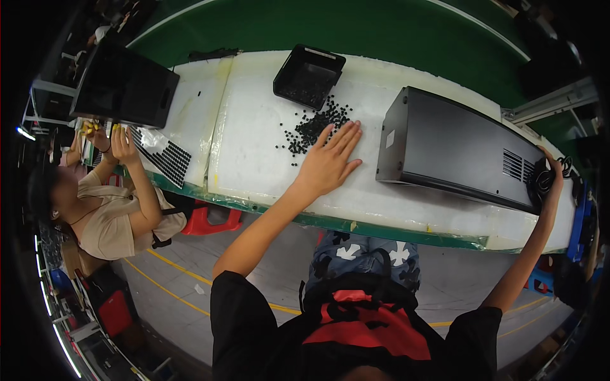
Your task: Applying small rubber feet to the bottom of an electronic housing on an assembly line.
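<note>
My left hand point(328, 161) lies flat with its fingers spread at the near right edge of a loose heap of small black pieces point(311, 130). The pieces look like little caps or feet, too small to tell which. Just beyond the heap, a black plastic bin point(309, 77) tilts its open side toward me, with some dark pieces inside. On the right, a long black equipment casing point(460, 143) with vent slots lies on the table. My right hand point(553, 170) grips its far right end, beside a coiled black cable point(543, 179); its fingertips are partly hidden.
The white-covered table point(254, 120) has a green front edge. At left, a co-worker point(108, 209) handles something small and yellow near another black casing point(124, 86). A sheet of black dots point(170, 162) lies by that casing. A red stool point(213, 219) stands below the table.
</note>
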A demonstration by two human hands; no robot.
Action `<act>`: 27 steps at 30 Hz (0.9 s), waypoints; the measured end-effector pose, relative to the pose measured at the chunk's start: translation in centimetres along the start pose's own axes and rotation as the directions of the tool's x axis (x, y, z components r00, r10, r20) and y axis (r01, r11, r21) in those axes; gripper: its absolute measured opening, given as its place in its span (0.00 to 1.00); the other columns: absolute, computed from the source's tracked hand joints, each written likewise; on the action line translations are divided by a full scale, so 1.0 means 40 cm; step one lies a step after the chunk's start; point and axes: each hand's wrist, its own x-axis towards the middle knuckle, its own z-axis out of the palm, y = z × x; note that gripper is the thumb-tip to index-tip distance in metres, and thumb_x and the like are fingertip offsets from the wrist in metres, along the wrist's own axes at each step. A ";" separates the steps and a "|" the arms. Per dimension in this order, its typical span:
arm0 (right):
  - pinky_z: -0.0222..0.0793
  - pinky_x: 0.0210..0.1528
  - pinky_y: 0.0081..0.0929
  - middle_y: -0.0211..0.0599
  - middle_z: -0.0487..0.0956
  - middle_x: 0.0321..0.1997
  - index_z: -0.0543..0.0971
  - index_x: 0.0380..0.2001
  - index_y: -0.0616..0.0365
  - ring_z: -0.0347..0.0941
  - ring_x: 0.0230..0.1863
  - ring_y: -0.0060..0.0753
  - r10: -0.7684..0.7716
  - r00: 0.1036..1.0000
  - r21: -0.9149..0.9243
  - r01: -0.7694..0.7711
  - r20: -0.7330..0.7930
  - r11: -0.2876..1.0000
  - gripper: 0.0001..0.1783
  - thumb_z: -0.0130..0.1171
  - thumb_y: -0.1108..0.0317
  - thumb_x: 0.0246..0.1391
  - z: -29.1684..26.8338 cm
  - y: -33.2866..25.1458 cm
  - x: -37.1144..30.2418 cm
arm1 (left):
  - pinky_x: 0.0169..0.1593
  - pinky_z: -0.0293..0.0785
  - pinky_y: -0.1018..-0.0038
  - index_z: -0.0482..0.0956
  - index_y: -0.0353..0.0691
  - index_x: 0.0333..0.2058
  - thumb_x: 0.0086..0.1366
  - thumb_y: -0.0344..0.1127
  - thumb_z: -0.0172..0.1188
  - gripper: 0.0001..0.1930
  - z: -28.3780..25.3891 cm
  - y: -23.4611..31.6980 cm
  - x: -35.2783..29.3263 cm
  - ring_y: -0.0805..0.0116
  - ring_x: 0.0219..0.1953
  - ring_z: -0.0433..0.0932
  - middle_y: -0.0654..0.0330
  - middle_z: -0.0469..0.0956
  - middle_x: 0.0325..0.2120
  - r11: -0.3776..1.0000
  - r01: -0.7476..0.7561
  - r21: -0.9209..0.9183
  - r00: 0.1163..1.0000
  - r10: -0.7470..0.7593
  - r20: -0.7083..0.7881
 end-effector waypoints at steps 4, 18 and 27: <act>0.63 0.61 0.20 0.40 0.76 0.57 0.77 0.56 0.66 0.71 0.56 0.29 0.069 0.996 0.063 -0.065 -0.057 0.996 0.28 0.38 0.56 0.69 0.033 -0.017 -0.021 | 0.72 0.46 0.51 0.62 0.39 0.67 0.68 0.50 0.56 0.34 -0.072 -0.034 0.042 0.49 0.72 0.52 0.51 0.57 0.70 0.998 0.052 -0.021 0.996 -0.053 -0.076; 0.68 0.51 0.15 0.38 0.77 0.52 0.79 0.54 0.63 0.74 0.47 0.23 -0.004 0.996 -0.001 0.004 -0.084 1.000 0.27 0.39 0.56 0.68 0.093 -0.036 -0.053 | 0.60 0.63 0.43 0.52 0.52 0.72 0.43 0.68 0.70 0.60 -0.118 -0.247 0.192 0.28 0.63 0.61 0.26 0.58 0.62 0.849 0.526 0.059 0.850 -0.520 -0.086; 0.67 0.39 0.11 0.35 0.78 0.47 0.80 0.54 0.61 0.73 0.37 0.17 0.050 0.994 0.015 -0.048 -0.101 0.999 0.27 0.38 0.56 0.67 0.093 -0.046 -0.058 | 0.55 0.71 0.52 0.57 0.43 0.71 0.40 0.64 0.68 0.60 -0.240 -0.354 0.202 0.37 0.51 0.73 0.39 0.77 0.48 0.750 0.644 0.152 0.760 -0.650 -0.012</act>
